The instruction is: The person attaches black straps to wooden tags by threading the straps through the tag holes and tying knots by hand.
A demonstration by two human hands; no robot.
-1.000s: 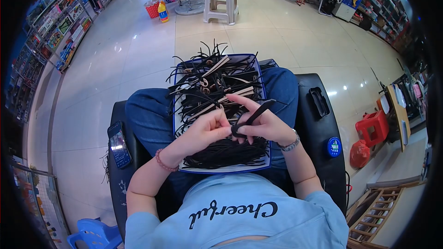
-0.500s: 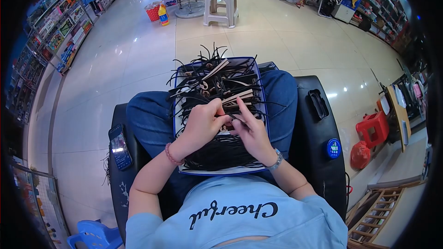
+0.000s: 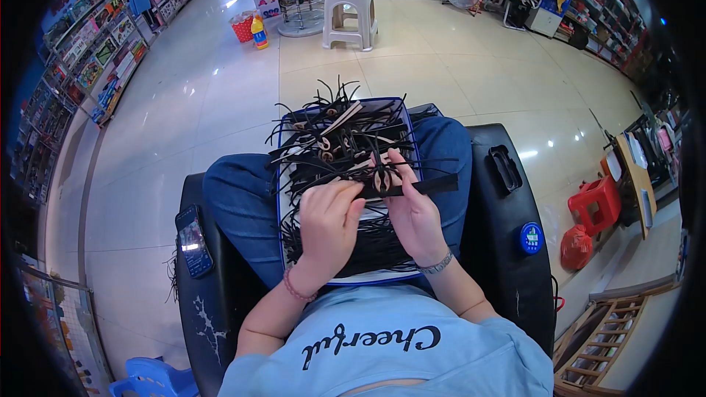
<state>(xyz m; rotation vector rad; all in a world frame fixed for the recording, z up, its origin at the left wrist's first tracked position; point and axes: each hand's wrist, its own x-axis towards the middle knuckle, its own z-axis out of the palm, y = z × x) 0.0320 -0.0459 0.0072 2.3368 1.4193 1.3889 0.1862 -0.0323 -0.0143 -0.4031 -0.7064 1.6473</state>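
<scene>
My left hand (image 3: 328, 222) is closed, its fingers pinching the left end of a flat black strap (image 3: 440, 184). My right hand (image 3: 414, 217) grips the same strap near its middle, and the far end sticks out to the right past the fingers. A tan oval piece (image 3: 382, 179) with thin black cords sits on the strap between the hands. Below them, a blue-rimmed white box (image 3: 280, 229) rests on my lap. It holds a bundle of thin black cords (image 3: 368, 251) at the near side and a tangle of similar strap pieces (image 3: 327, 145) behind.
A phone (image 3: 193, 241) lies on the left armrest. On the right armrest are a blue round-lidded container (image 3: 530, 238) and a black tray (image 3: 504, 167). Ahead on the tiled floor stand a pale plastic stool (image 3: 350, 15), a yellow bottle (image 3: 258, 31) and a red dotted bin (image 3: 242, 28).
The black strap with the tan piece now shows stretched between my hands. My left hand has turned and moved slightly lower; my right hand has shifted right and closed around the strap.
</scene>
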